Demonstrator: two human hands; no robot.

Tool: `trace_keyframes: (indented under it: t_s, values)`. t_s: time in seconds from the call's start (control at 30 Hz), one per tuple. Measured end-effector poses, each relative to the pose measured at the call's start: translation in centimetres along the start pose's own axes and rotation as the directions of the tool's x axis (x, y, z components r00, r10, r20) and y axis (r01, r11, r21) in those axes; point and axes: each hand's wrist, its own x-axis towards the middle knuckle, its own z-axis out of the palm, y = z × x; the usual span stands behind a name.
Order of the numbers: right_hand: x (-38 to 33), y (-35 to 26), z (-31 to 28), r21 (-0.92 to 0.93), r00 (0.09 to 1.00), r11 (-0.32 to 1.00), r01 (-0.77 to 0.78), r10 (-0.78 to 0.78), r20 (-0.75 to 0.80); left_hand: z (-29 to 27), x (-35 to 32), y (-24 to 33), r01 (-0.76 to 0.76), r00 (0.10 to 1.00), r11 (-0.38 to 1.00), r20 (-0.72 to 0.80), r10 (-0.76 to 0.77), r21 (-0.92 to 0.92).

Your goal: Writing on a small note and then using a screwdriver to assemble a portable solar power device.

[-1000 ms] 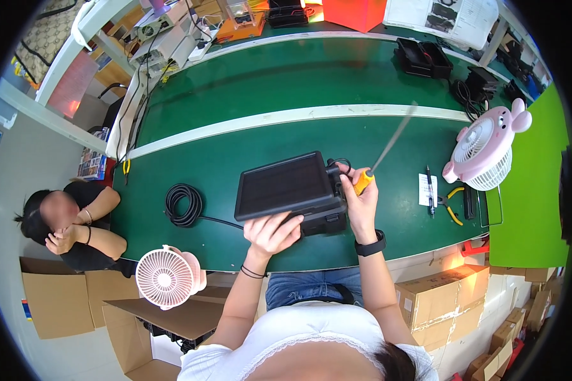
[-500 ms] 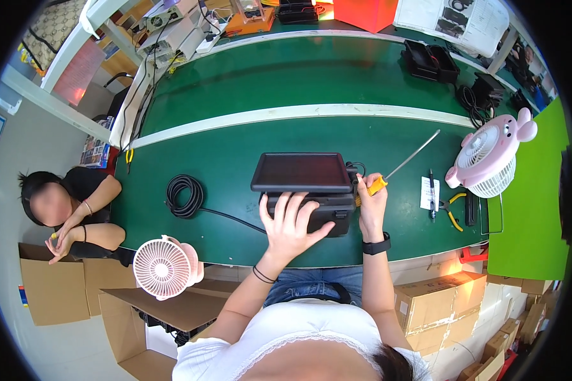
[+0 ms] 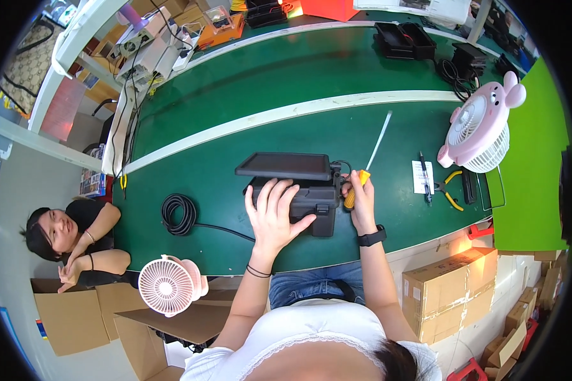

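A black box-shaped device with a flat dark panel tilted above it lies on the green table. My left hand rests on top of the device with its fingers spread and the thumb toward its near side. Beside the device's right edge, my right hand is closed around a screwdriver with a yellow handle. Its long metal shaft points away, up and to the right. A short black cable loops at the device's right corner, and a coiled black cable on the left runs toward the device.
To the right lie a pen on a paper slip, yellow-handled pliers and a pink fan. Another pink fan stands at the front left edge. A person leans on the table's left side. A white strip crosses the table.
The screwdriver's shaft has swung more upright in my right hand. The view has shifted and turned a little. My left hand still lies on the device.
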Motion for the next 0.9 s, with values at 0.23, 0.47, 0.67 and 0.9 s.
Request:
trace_keyframes:
  t_s: [0.23,0.47,0.67,0.9]
  values:
    - [-0.6,0.4,0.4,-0.066,0.999,0.997,0.044,-0.043,0.021,-0.9,-0.3,3.7,0.084,0.991,0.994,0.099,-0.091,0.076]
    - [-0.7,0.2,0.6,-0.145,0.997,0.987,0.069,-0.073,-0.021,0.5,2.1,5.6,0.094,0.975,0.995,0.206,-0.084,-0.04]
    - [-0.2,0.1,0.2,-0.074,0.997,0.995,0.069,-0.07,-0.011,0.5,1.2,3.3,0.153,0.986,0.985,0.084,-0.147,-0.08]
    - [-0.3,-0.4,0.1,-0.117,0.998,0.992,0.053,-0.048,0.043,-1.1,-0.5,-4.9,0.261,0.964,0.96,-0.081,-0.253,0.1]
